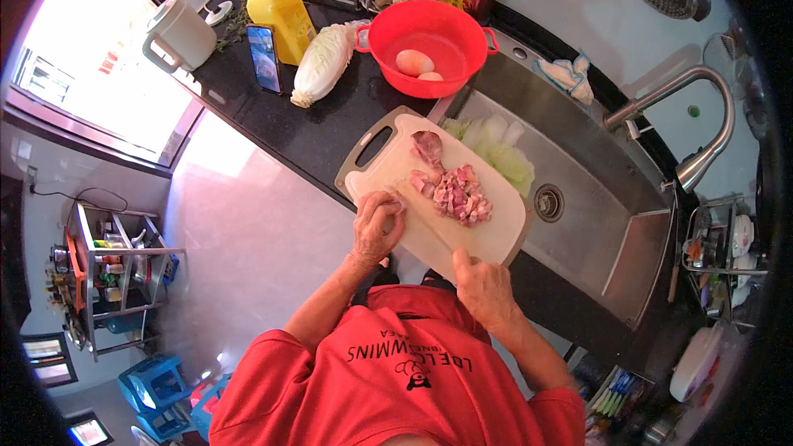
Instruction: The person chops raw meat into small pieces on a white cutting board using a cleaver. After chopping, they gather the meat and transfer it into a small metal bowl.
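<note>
A long, black, glossy stone worktop carries the scene, with a wide stainless-steel sink set into it. A cream, rounded-corner cutting board with a grey-edged handle end lies along the worktop's front edge and over the sink's near left corner, apparently to put the cutting surface within easy reach. Toward the worktop's back edge stands a round, red plastic basin, beside a pale, elongated cabbage; loose green-white leaves lie in the sink, just past the board. At the board's near side, the left hand has its fingers bunched and bent downward, probably as a guard against the blade; whether they pinch anything is unclear. The right hand is wrapped around the handle of a slim, pale-bladed knife. Raw, pinkish-red chopped meat sits heaped mid-board, beyond the knife, likely leaving cutting room. Two light-brown, oval eggs rest inside the basin, whose wall presumably stops them rolling.
</note>
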Available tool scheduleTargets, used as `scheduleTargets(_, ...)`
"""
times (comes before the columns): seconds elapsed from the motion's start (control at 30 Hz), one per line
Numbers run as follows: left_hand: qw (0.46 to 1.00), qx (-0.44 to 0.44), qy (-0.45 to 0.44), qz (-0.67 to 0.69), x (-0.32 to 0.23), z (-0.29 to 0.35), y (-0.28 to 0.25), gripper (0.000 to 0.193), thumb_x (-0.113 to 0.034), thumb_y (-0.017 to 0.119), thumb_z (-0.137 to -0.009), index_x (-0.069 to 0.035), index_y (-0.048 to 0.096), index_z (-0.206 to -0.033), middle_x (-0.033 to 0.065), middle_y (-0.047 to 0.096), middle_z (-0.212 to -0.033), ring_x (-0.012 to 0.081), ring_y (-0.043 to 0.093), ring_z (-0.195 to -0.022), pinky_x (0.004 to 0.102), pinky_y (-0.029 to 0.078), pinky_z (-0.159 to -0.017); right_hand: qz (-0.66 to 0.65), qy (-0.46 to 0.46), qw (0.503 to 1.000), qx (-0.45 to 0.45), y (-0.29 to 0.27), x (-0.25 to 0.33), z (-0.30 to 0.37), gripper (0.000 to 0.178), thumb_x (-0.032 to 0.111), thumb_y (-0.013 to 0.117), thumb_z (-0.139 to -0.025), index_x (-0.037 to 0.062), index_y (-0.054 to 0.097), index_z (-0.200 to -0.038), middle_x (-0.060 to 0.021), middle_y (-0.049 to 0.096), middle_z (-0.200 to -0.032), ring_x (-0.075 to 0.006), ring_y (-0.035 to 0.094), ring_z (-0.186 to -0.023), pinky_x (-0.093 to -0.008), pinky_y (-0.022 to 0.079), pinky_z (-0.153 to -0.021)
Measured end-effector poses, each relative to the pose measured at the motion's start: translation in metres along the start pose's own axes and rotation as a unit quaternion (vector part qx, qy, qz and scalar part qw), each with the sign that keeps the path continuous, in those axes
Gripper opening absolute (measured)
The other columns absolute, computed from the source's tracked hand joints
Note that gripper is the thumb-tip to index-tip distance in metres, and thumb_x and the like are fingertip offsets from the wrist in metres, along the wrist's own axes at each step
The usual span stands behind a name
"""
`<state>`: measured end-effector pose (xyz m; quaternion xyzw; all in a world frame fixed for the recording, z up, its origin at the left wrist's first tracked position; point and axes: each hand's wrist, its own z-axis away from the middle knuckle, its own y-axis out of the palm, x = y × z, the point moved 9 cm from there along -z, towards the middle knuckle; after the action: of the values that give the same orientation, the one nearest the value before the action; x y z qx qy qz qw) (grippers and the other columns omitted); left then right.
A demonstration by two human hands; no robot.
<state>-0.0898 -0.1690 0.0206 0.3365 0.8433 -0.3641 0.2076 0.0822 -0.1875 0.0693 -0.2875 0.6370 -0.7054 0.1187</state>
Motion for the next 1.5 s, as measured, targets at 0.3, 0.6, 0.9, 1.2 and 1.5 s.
scheduleTargets(0.3,1.000,0.015,-0.023,0.004,0.002,-0.001,-0.001,0.020,0.003,0.069,-0.062,-0.002,0.060,-0.080,0.0142,0.059,-0.097,0.0345,0.058,-0.090,0.0406,0.049,-0.078,-0.015,-0.036,0.999,0.015,0.014,0.013,-0.016,0.011,0.007,0.054,-0.083,0.0050,0.044,-0.080,-0.0131,0.061,-0.061,-0.0288,0.065,-0.054,-0.0369,0.053,-0.045)
scheduleTargets(0.6,1.000,0.012,-0.023,0.017,0.007,0.001,0.000,0.019,0.003,0.068,-0.062,-0.003,0.058,-0.077,0.0139,0.060,-0.097,0.0337,0.059,-0.090,0.0399,0.049,-0.076,-0.014,-0.059,0.998,-0.022,0.034,0.032,-0.078,0.019,0.011,0.062,-0.080,0.0067,0.044,-0.082,-0.0140,0.063,-0.062,-0.0296,0.068,-0.061,-0.0376,0.054,-0.049)
scheduleTargets(0.9,1.000,-0.012,-0.027,0.007,0.004,0.000,-0.002,0.020,0.005,0.067,-0.064,-0.003,0.055,-0.078,0.0139,0.059,-0.093,0.0349,0.058,-0.089,0.0408,0.048,-0.077,-0.016,-0.016,1.000,0.002,0.029,0.017,-0.046,0.017,0.011,0.060,-0.078,0.0060,0.044,-0.081,-0.0165,0.062,-0.060,-0.0335,0.066,-0.060,-0.0425,0.054,-0.052)
scheduleTargets(1.2,0.999,-0.020,-0.024,0.038,0.001,0.001,-0.004,0.024,0.009,0.067,-0.065,-0.003,0.058,-0.084,0.0120,0.058,-0.093,0.0304,0.057,-0.089,0.0398,0.047,-0.078,-0.019,-0.024,0.999,-0.044,0.006,-0.013,-0.016,0.008,0.006,0.053,-0.082,0.0042,0.045,-0.083,-0.0153,0.061,-0.058,-0.0324,0.065,-0.056,-0.0415,0.054,-0.049)
scheduleTargets(1.5,1.000,-0.011,-0.011,0.003,-0.002,0.001,-0.005,0.023,0.005,0.068,-0.064,-0.003,0.059,-0.084,0.0124,0.058,-0.095,0.0339,0.056,-0.091,0.0414,0.046,-0.081,-0.013,-0.048,0.999,0.001,0.016,0.007,-0.010,0.010,0.006,0.053,-0.082,0.0036,0.044,-0.081,-0.0151,0.062,-0.061,-0.0312,0.066,-0.056,-0.0397,0.053,-0.046)
